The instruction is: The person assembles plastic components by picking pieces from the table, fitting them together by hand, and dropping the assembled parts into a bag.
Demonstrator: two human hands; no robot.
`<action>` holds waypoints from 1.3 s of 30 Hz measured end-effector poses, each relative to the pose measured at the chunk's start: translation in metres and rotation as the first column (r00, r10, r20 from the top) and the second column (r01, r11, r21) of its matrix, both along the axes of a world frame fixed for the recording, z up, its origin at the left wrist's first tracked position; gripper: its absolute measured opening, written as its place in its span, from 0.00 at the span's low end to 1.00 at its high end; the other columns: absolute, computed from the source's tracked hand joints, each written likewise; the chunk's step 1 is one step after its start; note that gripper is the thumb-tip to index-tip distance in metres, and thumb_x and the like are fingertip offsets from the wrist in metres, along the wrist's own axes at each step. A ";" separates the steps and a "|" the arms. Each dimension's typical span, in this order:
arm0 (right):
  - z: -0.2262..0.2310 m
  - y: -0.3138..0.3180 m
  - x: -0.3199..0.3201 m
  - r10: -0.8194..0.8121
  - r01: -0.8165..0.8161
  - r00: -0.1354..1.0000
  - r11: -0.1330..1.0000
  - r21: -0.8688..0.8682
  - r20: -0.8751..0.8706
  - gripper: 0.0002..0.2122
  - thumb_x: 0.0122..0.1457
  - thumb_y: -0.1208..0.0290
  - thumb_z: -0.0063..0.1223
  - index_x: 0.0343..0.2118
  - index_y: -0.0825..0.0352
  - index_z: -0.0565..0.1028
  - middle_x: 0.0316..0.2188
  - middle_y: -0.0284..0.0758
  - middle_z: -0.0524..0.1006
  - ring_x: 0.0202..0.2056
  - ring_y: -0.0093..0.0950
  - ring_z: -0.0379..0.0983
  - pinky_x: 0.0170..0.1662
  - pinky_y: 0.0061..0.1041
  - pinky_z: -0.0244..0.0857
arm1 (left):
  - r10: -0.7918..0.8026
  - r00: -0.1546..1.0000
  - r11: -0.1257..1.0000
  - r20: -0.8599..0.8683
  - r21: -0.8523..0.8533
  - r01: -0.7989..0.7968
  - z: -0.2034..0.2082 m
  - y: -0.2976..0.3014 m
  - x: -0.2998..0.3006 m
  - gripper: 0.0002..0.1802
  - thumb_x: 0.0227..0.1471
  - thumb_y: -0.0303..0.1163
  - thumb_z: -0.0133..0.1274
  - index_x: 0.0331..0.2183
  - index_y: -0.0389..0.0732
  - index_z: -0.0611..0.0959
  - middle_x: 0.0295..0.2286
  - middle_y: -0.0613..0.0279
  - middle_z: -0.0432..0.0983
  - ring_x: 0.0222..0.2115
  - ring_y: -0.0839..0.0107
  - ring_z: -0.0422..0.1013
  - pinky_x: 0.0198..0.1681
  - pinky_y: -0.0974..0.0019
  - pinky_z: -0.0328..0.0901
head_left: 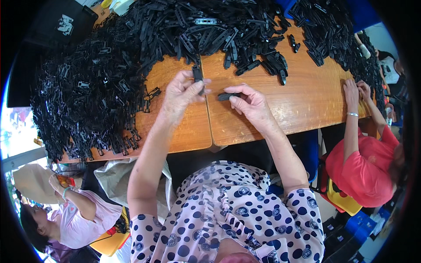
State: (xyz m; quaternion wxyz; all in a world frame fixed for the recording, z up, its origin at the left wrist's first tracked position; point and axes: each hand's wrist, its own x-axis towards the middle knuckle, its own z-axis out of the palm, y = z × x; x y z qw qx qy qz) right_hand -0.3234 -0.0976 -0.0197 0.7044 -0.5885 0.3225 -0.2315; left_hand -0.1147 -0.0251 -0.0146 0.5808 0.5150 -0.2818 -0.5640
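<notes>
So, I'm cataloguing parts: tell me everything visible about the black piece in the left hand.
The black piece is slim and elongated, apparently plastic. The left hand pinches and partly covers it above the wooden table; its far end sticks out, pointing away from the wearer. Finer details are too small to tell.

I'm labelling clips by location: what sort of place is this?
Probably a small-parts workshop: heaps of black parts cover much of the wooden table, and a person in red sits at it too.
</notes>
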 end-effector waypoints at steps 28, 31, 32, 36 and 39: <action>-0.001 0.029 0.042 -0.025 0.005 0.996 0.974 0.225 0.085 0.04 0.59 0.76 0.49 0.36 0.66 0.72 0.27 0.24 0.70 0.24 0.12 0.62 0.27 0.12 0.57 | 0.269 0.952 0.933 -0.148 -0.206 -0.295 -0.019 0.029 -0.053 0.21 0.53 0.16 0.38 0.49 0.41 0.65 0.46 0.57 0.68 0.48 0.71 0.65 0.54 0.66 0.58; 0.003 0.028 0.040 -0.085 0.037 0.984 0.958 0.283 0.158 0.03 0.60 0.75 0.49 0.36 0.65 0.72 0.27 0.23 0.70 0.24 0.11 0.61 0.26 0.10 0.55 | 0.206 0.965 0.946 -0.161 -0.219 -0.238 -0.024 0.030 -0.059 0.24 0.50 0.15 0.37 0.49 0.41 0.65 0.45 0.57 0.69 0.48 0.72 0.65 0.53 0.66 0.58; 0.001 0.025 0.037 -0.053 0.010 0.988 0.959 0.283 0.145 0.03 0.60 0.75 0.49 0.36 0.65 0.72 0.28 0.23 0.70 0.24 0.10 0.61 0.26 0.10 0.55 | 0.203 0.966 0.947 -0.159 -0.219 -0.235 -0.023 0.031 -0.062 0.24 0.50 0.15 0.37 0.49 0.41 0.65 0.45 0.57 0.69 0.48 0.72 0.65 0.53 0.66 0.58; 0.000 0.023 0.033 -0.014 -0.030 0.990 0.953 0.300 0.142 0.04 0.60 0.74 0.50 0.36 0.66 0.71 0.28 0.23 0.71 0.24 0.10 0.60 0.25 0.10 0.55 | 0.254 0.952 0.938 -0.168 -0.198 -0.285 -0.020 0.031 -0.068 0.16 0.54 0.21 0.44 0.46 0.42 0.67 0.43 0.60 0.70 0.44 0.75 0.66 0.51 0.68 0.60; -0.003 0.026 0.032 0.017 -0.040 0.996 0.956 0.289 0.082 0.04 0.59 0.75 0.51 0.37 0.66 0.71 0.31 0.23 0.71 0.27 0.12 0.62 0.28 0.11 0.58 | 0.311 0.948 0.927 -0.072 -0.198 -0.319 -0.032 0.033 -0.067 0.11 0.55 0.25 0.48 0.42 0.41 0.69 0.41 0.62 0.71 0.42 0.77 0.66 0.49 0.70 0.61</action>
